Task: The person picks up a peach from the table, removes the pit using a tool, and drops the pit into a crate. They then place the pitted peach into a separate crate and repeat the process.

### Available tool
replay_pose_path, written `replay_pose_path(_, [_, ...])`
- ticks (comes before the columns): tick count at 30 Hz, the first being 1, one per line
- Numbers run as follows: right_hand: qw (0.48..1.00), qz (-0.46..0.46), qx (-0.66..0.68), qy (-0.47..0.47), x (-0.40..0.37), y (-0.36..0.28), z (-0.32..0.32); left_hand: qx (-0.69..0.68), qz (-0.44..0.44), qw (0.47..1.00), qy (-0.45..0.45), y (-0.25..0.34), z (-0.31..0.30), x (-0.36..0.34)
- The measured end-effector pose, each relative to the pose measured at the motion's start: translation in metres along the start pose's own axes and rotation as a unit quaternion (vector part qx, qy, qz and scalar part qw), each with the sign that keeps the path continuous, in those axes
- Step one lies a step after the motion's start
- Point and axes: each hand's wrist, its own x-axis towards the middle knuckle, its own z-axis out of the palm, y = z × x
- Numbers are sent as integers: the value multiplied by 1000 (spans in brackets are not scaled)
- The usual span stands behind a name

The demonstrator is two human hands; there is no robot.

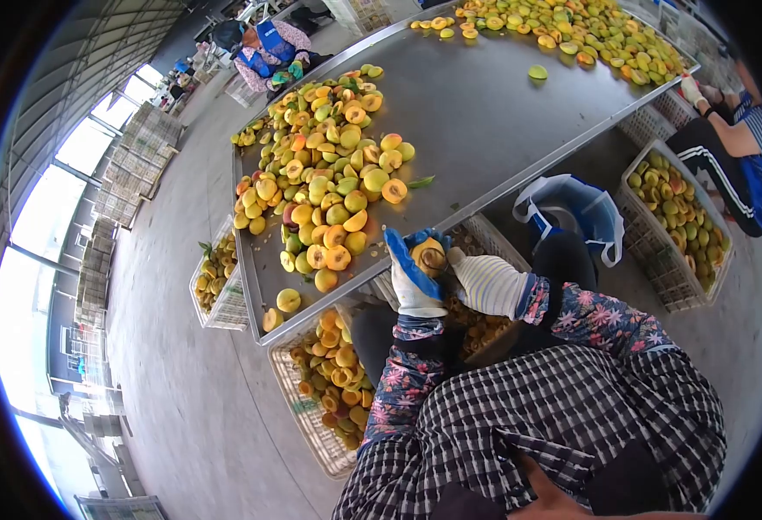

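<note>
Our gloved left hand (pixel 414 279) closes round a halved peach (pixel 431 256) at the steel table's (pixel 476 113) near edge. Our right hand (pixel 487 282) touches it, grip unclear. Fruit heaps (pixel 329 173) cover the table, and crates (pixel 297 407) stand below on the concrete floor (pixel 190 373).

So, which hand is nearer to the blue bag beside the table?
Right. The right hand is below-left of the blue bag; the left hand is farther left, cupping a peach half.

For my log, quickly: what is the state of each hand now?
Left hand: closed, holding a fruit half.
Right hand: touches the fruit half; its grip cannot be told.
</note>
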Motion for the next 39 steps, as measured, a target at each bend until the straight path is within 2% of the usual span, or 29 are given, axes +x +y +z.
replay_pose_path(4, [990, 5, 127, 55, 3, 10, 26, 40, 28, 999, -13, -2, 5, -1])
replay_pose_path(5, [968, 20, 245, 42, 7, 23, 41, 52, 39, 998, -26, -2, 6, 0])
replay_pose_path(6, [932, 33, 359, 30, 15, 34, 48, 58, 0, 998, -35, 0, 6, 1])
replay_pose_path(8, [814, 135, 565, 12, 20, 47, 47, 69, -79, 993, -55, 11, 3, 8])
replay_pose_path(9, [725, 223, 652, 6, 16, 27, 16, 92, -151, 982, -71, 19, -8, 13])
replay_pose_path(10, [619, 305, 724, -1, 14, 17, -3, 134, -147, 977, -76, 18, -15, 18])
replay_pose_path(11, [846, 171, 503, -52, 14, 19, -5, 174, -142, 971, -81, 18, -18, 20])
replay_pose_path(12, [976, 46, 214, -21, 14, 20, -9, 213, -136, 964, -86, 17, -21, 22])
replay_pose_path(13, [994, 48, 92, -43, 5, 20, -15, 221, -133, 962, -88, 17, -25, 23])
replay_pose_path(14, [996, 48, -33, -66, 2, 5, -32, 230, -129, 960, -90, 17, -24, 22])
replay_pose_path(15, [975, 91, 200, -34, 1, 8, -21, 238, -125, 959, -92, 17, -23, 20])
replay_pose_path(16, [898, 130, 421, 0, 0, 17, 0, 184, -134, 969, -94, 17, -22, 18])
replay_pose_path(17, [769, 161, 618, 33, 0, 21, 8, 130, -142, 976, -96, 19, -15, 11])
replay_pose_path(19, [766, 133, 627, 51, -2, 35, 16, 4, -176, 975, -132, 18, -23, 11])
replay_pose_path(22, [862, 68, 497, 77, -7, 41, 17, 2, -109, 985, -133, 14, -13, 1])
replay_pose_path(23, [866, 58, 490, 84, -5, 40, 20, -2, -107, 983, -149, 15, -11, -1])
replay_pose_path(25, [910, 63, 403, 71, -7, 40, 21, -31, -127, 976, -174, 14, -4, -3])
replay_pose_path(26, [943, 78, 321, 50, -8, 22, 0, -46, -139, 972, -187, 13, 1, -5])
replay_pose_path(27, [967, 92, 236, 29, -9, 12, -12, -68, -166, 971, -160, 13, 5, -6])
replay_pose_path(29, [986, 43, 158, 37, -10, 18, -10, -111, -218, 964, -103, 14, 7, -8])
replay_pose_path(30, [992, 17, 118, 41, -9, 22, -7, -94, -214, 970, -69, 11, 5, -7])
replay_pose_path(32, [990, 2, 127, 65, -11, 26, 0, -58, -205, 977, 2, 4, -2, 0])
replay_pose_path(33, [988, -6, 131, 78, -11, 28, 3, -66, -184, 981, 5, 1, -4, 4])
replay_pose_path(36, [980, 10, 177, 96, -11, 29, 9, -80, -114, 985, -101, -3, -5, 1])
replay_pose_path(39, [997, 17, 55, 49, -15, 19, -5, -96, -106, 987, -68, -6, 2, -1])
